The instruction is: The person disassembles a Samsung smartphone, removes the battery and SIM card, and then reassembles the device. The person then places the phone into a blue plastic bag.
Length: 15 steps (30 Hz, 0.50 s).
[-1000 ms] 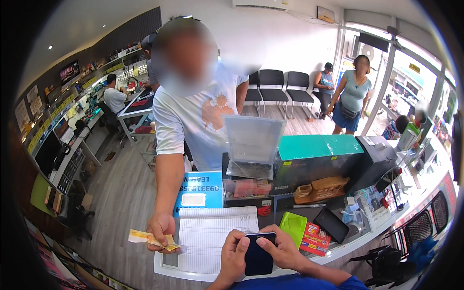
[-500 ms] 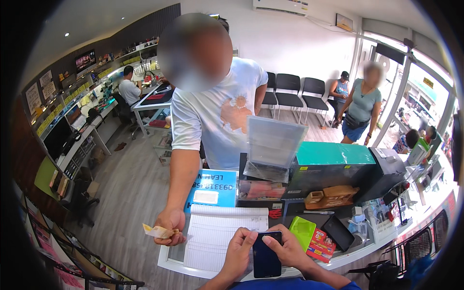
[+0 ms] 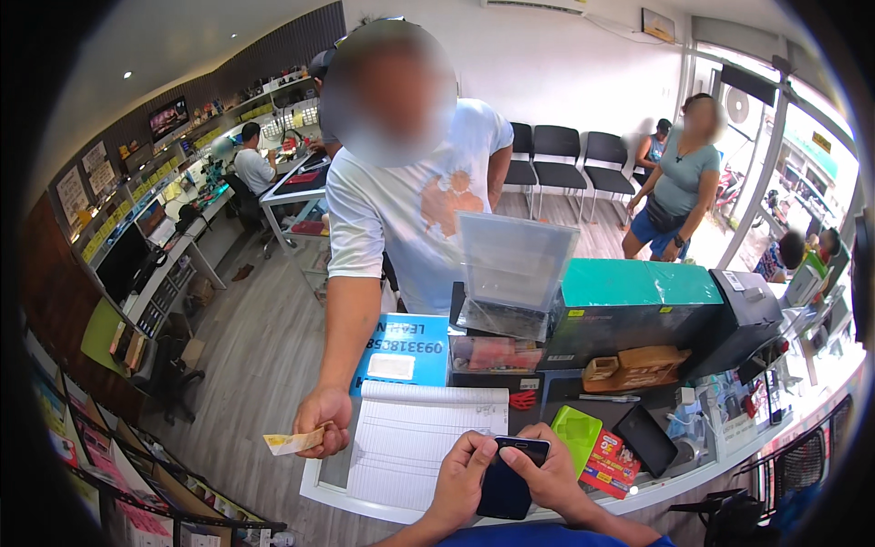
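Note:
A dark smartphone point(image 3: 506, 490) is held upright between my two hands near the counter's front edge. My left hand point(image 3: 460, 479) grips its left side, the thumb near the top corner. Around the right side is my right hand point(image 3: 544, 474), its thumb also by the upper end of the screen. Just beyond my left hand lies an open ruled notebook point(image 3: 401, 447). Across the counter, a person in a white shirt holds out a folded yellowish banknote or slip point(image 3: 296, 441) in one hand point(image 3: 324, 419), left of the notebook.
On the counter's right lie a green phone case point(image 3: 576, 438), a red packet point(image 3: 611, 463), a black tray point(image 3: 645, 439) and a pen point(image 3: 609, 398). Behind them stand a large green-topped box point(image 3: 638, 287) and a clear plastic holder point(image 3: 517, 264). Another person point(image 3: 679, 182) stands near the glass doors.
The person's hand with the paper has turned so the paper points outward more. The person by the doors has shifted. My grip on the smartphone stays, with the phone's top tilted slightly.

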{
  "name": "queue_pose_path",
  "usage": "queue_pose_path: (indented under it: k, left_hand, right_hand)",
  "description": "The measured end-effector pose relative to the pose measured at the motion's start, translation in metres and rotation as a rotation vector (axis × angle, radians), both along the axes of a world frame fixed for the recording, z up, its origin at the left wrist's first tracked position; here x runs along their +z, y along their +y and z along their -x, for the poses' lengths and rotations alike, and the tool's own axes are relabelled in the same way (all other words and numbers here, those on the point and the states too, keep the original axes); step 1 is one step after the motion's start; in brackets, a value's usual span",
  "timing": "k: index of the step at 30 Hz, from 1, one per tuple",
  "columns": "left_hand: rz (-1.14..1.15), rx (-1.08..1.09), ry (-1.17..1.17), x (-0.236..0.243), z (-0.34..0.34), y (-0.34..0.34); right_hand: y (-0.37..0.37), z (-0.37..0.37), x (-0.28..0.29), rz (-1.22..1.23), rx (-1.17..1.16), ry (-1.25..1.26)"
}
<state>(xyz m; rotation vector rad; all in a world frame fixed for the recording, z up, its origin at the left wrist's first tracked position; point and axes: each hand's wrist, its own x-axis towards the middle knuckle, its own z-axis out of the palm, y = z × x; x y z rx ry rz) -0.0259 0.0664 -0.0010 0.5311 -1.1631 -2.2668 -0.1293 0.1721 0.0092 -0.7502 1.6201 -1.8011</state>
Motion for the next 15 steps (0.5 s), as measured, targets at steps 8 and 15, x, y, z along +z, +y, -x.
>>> queue_pose_path:
  k: [8,15]
  left_hand:
    - [-0.14,-0.022,-0.029,0.012,-0.003,0.001]
    - [-0.179,-0.063,0.002,0.013,-0.013,0.001]
  right_hand:
    - [-0.002,0.0,0.001,0.064,0.007,-0.054]
    - [-0.004,-0.004,0.003,0.111,-0.025,0.033]
